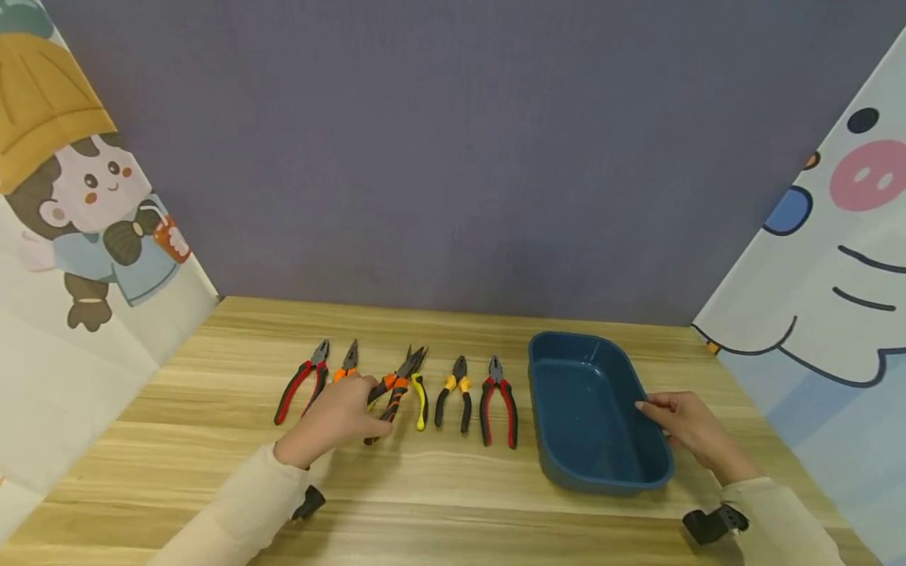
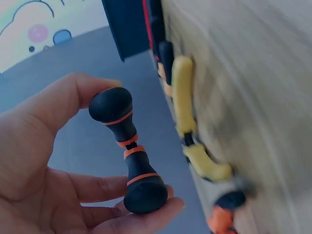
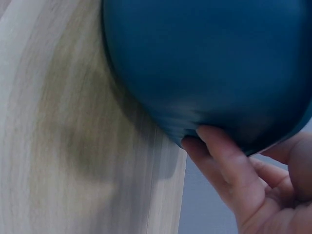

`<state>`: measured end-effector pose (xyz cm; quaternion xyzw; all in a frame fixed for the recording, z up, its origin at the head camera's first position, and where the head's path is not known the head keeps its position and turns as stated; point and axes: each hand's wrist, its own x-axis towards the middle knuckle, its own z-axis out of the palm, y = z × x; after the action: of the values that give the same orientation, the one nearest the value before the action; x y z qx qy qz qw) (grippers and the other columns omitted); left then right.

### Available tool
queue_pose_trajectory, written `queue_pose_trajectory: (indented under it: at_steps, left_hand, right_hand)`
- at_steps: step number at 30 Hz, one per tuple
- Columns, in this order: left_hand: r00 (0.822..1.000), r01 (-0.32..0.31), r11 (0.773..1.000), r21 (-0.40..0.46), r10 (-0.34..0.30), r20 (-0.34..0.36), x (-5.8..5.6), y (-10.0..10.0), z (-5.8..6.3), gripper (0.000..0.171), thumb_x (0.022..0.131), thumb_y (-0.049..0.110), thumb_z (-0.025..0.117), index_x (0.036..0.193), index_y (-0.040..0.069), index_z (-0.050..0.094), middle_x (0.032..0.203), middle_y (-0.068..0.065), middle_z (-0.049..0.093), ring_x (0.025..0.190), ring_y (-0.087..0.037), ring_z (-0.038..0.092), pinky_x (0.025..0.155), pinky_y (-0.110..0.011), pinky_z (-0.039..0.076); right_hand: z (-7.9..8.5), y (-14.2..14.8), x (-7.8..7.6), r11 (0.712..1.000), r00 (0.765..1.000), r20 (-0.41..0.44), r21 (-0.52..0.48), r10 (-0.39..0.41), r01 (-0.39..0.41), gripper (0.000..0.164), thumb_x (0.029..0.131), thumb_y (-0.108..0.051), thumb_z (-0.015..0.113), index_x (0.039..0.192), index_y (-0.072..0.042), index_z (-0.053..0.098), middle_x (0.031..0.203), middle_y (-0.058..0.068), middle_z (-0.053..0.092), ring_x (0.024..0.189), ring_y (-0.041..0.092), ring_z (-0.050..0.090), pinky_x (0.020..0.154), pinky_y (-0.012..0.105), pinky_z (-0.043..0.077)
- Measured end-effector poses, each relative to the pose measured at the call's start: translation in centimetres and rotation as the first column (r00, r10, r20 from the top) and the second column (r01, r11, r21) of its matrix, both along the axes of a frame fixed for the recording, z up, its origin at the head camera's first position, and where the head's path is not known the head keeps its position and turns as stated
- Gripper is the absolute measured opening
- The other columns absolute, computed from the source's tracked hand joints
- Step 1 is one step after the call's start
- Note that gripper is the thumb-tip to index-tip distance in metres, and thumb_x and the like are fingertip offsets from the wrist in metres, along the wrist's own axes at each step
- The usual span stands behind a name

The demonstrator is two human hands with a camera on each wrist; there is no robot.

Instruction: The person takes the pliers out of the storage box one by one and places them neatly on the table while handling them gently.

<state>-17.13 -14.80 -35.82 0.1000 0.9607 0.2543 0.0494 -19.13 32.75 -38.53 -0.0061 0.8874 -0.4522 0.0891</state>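
Observation:
My left hand (image 1: 338,417) grips pliers with black and orange handles (image 1: 398,387). In the left wrist view their two handle ends sit between thumb and fingers, off the tabletop. Just behind them lie yellow-handled pliers (image 1: 421,402), partly covered. Orange-handled pliers (image 1: 350,360) are mostly hidden by the left hand. At the far right, my right hand (image 1: 697,435) pinches the rim of a blue plastic bin (image 1: 602,486). The right wrist view shows its fingers (image 3: 229,163) against the bin's outer wall, with the thumb over the rim.
Red-and-black pliers (image 1: 289,393) lie at the row's left end. Black-and-yellow pliers (image 1: 463,387) and another red-and-black pair (image 1: 485,413) lie between the left hand and the bin. A grey panel (image 1: 453,157) stands behind the wooden table (image 1: 425,503).

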Motion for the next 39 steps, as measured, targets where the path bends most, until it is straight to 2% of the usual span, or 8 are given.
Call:
queue_pose_trajectory:
  at_steps: [5, 10, 16, 21, 27, 32, 36, 39]
  left_hand:
    - [0.998, -0.024, 0.999, -0.036, 0.022, -0.056, 0.0, -2.0, -0.6, 0.033, 0.068, 0.020, 0.078, 0.091, 0.001, 0.064, 0.052, 0.003, 0.041, 0.046, -0.009, 0.030, 0.046, -0.025, 0.028]
    - [0.997, -0.053, 0.997, -0.057, 0.049, -0.068, 0.3, -4.2, -1.2, 0.039, 0.071, 0.024, 0.078, 0.095, -0.003, 0.063, 0.049, 0.002, 0.039, 0.045, -0.011, 0.030, 0.047, -0.027, 0.030]
    - [0.995, -0.074, 0.995, -0.072, 0.069, -0.069, 0.4, -6.3, -1.4, 0.063, 0.069, 0.024, 0.076, 0.113, -0.016, 0.056, 0.054, 0.000, 0.050, 0.046, -0.011, 0.033, 0.047, -0.028, 0.033]
    - [0.993, -0.096, 0.993, -0.074, 0.090, -0.076, 0.4, -7.9, -1.4, 0.052, 0.071, 0.026, 0.075, 0.104, -0.011, 0.061, 0.057, 0.000, 0.046, 0.047, -0.012, 0.034, 0.046, -0.028, 0.031]
    - [0.990, -0.128, 0.988, -0.087, 0.123, -0.063, 0.3, -9.7, -0.8, 0.062, 0.076, 0.029, 0.074, 0.112, -0.017, 0.055, 0.060, -0.002, 0.048, 0.048, -0.015, 0.039, 0.049, -0.030, 0.033]
    - [0.987, -0.146, 0.984, -0.103, 0.139, -0.076, -0.3, -11.2, -0.5, 0.066, 0.077, 0.031, 0.072, 0.116, -0.019, 0.052, 0.061, -0.004, 0.053, 0.050, -0.016, 0.042, 0.052, -0.033, 0.038]
    - [0.986, -0.165, 0.983, -0.078, 0.162, -0.038, -0.9, -12.3, -0.6, 0.070, 0.080, 0.031, 0.070, 0.120, -0.021, 0.048, 0.054, -0.001, 0.048, 0.045, -0.013, 0.033, 0.050, -0.031, 0.033]
    - [0.985, -0.175, 0.982, -0.072, 0.175, -0.009, -1.4, -13.3, -0.7, 0.072, 0.080, 0.034, 0.070, 0.121, -0.020, 0.047, 0.061, -0.004, 0.053, 0.049, -0.015, 0.037, 0.053, -0.032, 0.035]
  right_hand:
    - [0.1, 0.0, 0.1, 1.000, 1.000, 0.028, 0.005, 0.003, -0.004, 0.053, 0.099, -0.021, 0.049, 0.129, 0.021, 0.039, 0.118, 0.034, 0.056, 0.091, 0.024, 0.066, 0.067, 0.036, 0.055]
    - [-0.1, 0.0, 0.1, 1.000, 0.999, 0.039, -0.002, 0.006, -0.006, 0.054, 0.099, -0.022, 0.048, 0.131, 0.021, 0.037, 0.120, 0.035, 0.053, 0.093, 0.027, 0.065, 0.067, 0.036, 0.055]
    - [-0.4, 0.0, 0.2, 0.999, 0.999, 0.038, -0.033, 0.008, -0.007, 0.053, 0.099, -0.021, 0.049, 0.130, 0.020, 0.039, 0.118, 0.033, 0.056, 0.089, 0.023, 0.066, 0.067, 0.036, 0.055]
    - [-0.4, 0.0, 0.2, 1.000, 1.000, 0.026, -0.020, 0.002, -0.002, 0.052, 0.099, -0.021, 0.049, 0.129, 0.020, 0.040, 0.116, 0.032, 0.057, 0.088, 0.022, 0.066, 0.066, 0.036, 0.055]
    - [-0.1, -0.4, 0.1, 1.000, 1.000, 0.024, -0.015, -0.002, 0.003, 0.049, 0.098, -0.020, 0.051, 0.126, 0.019, 0.045, 0.112, 0.029, 0.061, 0.087, 0.020, 0.066, 0.066, 0.037, 0.055]
    - [0.0, -0.3, 0.0, 1.000, 1.000, 0.021, -0.020, -0.009, 0.010, 0.048, 0.098, -0.019, 0.051, 0.125, 0.019, 0.046, 0.109, 0.026, 0.063, 0.082, 0.017, 0.066, 0.064, 0.036, 0.055]
    - [-0.1, -0.3, 0.0, 0.999, 1.000, 0.025, -0.039, -0.002, 0.003, 0.048, 0.098, -0.020, 0.051, 0.126, 0.019, 0.045, 0.109, 0.026, 0.063, 0.081, 0.017, 0.067, 0.063, 0.036, 0.055]
    - [0.0, -0.3, 0.0, 0.999, 1.000, 0.024, -0.049, 0.006, -0.004, 0.047, 0.098, -0.019, 0.050, 0.125, 0.019, 0.046, 0.108, 0.025, 0.063, 0.081, 0.017, 0.067, 0.063, 0.036, 0.055]
